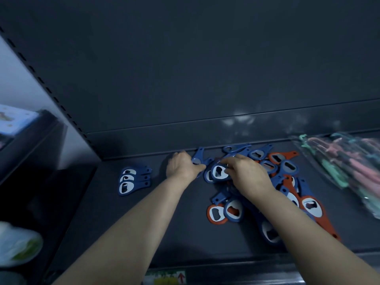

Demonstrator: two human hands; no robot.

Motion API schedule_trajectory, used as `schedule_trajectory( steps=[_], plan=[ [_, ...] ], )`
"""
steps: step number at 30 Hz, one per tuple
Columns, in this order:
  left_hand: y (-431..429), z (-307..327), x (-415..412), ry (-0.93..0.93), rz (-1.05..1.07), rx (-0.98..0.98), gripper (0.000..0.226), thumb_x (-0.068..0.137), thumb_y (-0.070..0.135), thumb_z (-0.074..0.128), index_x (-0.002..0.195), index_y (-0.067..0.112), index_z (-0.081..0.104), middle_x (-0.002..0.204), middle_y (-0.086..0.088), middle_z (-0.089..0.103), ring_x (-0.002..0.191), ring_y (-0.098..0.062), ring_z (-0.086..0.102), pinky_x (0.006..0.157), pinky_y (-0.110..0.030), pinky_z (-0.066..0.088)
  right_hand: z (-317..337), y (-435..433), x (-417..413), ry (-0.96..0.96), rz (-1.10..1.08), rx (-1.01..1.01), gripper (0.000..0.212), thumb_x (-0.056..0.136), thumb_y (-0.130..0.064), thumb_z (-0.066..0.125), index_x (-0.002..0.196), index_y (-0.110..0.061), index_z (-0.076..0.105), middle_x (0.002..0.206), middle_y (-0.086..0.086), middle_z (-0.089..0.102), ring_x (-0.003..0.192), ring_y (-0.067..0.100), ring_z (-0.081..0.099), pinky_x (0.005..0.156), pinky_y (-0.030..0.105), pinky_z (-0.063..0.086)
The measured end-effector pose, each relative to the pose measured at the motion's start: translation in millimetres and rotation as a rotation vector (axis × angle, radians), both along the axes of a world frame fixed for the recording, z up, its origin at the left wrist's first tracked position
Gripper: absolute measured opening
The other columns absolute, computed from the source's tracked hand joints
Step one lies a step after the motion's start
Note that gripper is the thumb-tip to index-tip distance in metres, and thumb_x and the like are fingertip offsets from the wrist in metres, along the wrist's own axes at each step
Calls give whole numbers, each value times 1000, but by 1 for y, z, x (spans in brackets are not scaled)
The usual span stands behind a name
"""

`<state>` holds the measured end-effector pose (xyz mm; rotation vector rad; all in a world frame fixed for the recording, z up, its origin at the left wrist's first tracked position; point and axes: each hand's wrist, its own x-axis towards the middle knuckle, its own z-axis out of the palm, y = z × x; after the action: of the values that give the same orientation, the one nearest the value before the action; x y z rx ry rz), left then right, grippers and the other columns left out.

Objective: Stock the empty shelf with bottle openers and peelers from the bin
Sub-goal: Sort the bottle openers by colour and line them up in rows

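Dark shelf with loose bottle openers, bagged peelers

On the dark shelf lies a loose pile of blue and orange openers. The left hand grips one blue opener just left of the pile. The right hand rests on the pile with bent fingers on a second opener; if it grips it, I cannot tell. Well apart on the left, three blue openers make a neat row. At the right lies a clear bag of pastel peelers, blurred.
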<state>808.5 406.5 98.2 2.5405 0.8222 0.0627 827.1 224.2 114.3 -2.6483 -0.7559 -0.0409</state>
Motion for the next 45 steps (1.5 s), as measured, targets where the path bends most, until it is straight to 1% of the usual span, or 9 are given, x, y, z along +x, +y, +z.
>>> schedule_trajectory(
  steps=[4,8,18,21,29,34,37,41,45],
  plan=[
    [0,7,-5,-89,-3,-60,39,74,32,79,100,20,54,91,4,61,83,-19,57,64,-30,41,0,0,1,24,-1,34,29,95,-25,53,123,-30,59,117,-4,59,110,20,56,79,35,51],
    [11,5,-32,-244,-71,-143,16,82,14,69,93,24,62,80,9,65,78,-14,62,70,-32,53,2,12,-7,22,44,68,25,92,-20,56,115,-29,60,111,-4,60,107,21,56,76,36,51],
    [96,4,-142,-305,21,-289,19,80,11,72,95,24,72,86,18,65,83,4,60,72,-7,43,0,94,-59,71,303,92,20,92,-19,56,108,-30,60,104,-8,58,101,16,57,73,31,46],
    [126,3,-168,-350,57,-297,21,76,6,75,89,21,75,77,14,66,70,8,59,67,-5,42,-2,113,-75,94,342,73,22,93,-18,55,110,-30,59,105,-8,58,102,16,56,75,33,48],
    [157,-7,-160,-327,5,-369,36,75,2,75,105,22,70,85,7,65,81,-10,62,70,-10,45,-4,140,-99,141,292,69,21,91,-21,56,108,-33,60,106,-12,59,104,11,56,80,30,47],
    [164,-9,-155,-372,-34,-305,63,71,4,79,128,19,55,87,7,64,78,-8,58,80,-17,47,-3,156,-110,165,274,57,21,91,-21,57,109,-32,61,105,-11,60,101,10,56,78,26,44],
    [170,-8,-161,-401,-62,-260,70,68,3,81,131,18,52,91,6,63,77,-3,54,75,-7,42,-2,173,-116,186,283,35,21,91,-22,56,109,-30,61,105,-9,60,100,14,56,79,29,44],
    [177,-7,-177,-422,-26,-82,40,78,2,72,114,17,63,91,7,61,83,-12,58,82,-24,49,-5,194,-119,157,272,32,21,91,-24,57,110,-32,62,109,-8,61,104,15,57,84,32,47],
    [184,-8,-196,-280,-84,64,22,86,9,64,103,22,69,105,3,64,99,-16,58,87,-33,50,-9,212,-117,82,253,2,25,94,-26,54,118,-33,61,112,-4,58,107,18,55,84,32,46]
  ],
)
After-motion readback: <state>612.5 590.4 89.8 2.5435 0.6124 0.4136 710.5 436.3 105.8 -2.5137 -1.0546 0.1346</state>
